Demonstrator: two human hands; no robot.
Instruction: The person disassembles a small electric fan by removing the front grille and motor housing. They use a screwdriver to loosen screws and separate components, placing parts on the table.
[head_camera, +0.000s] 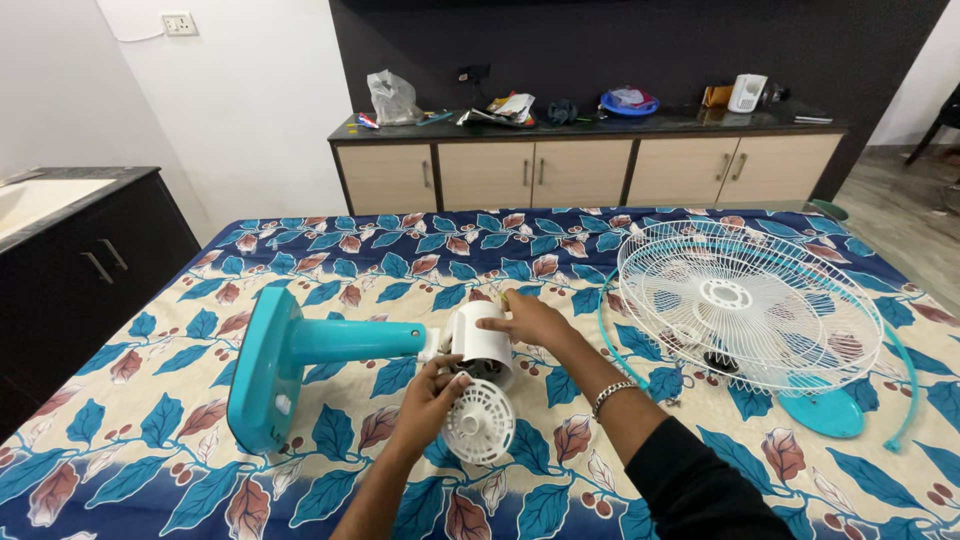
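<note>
White motor housing (482, 343) at frame centre, both hands on it

Left hand (432, 395) pinches the round vented rear cover (480, 422) just below; right hand (530, 320) rests flat on top, gripping nothing — the housing could roll on the soft bedsheet (150, 420) and the cover slip free.

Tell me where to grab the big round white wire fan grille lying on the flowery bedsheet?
Grip the round white wire fan grille by its thick outer rim, coming from the near edge beside the right hand. It lies flat and dome-like, so the rim looks sturdier than the thin wires, which could probably bend.
</note>
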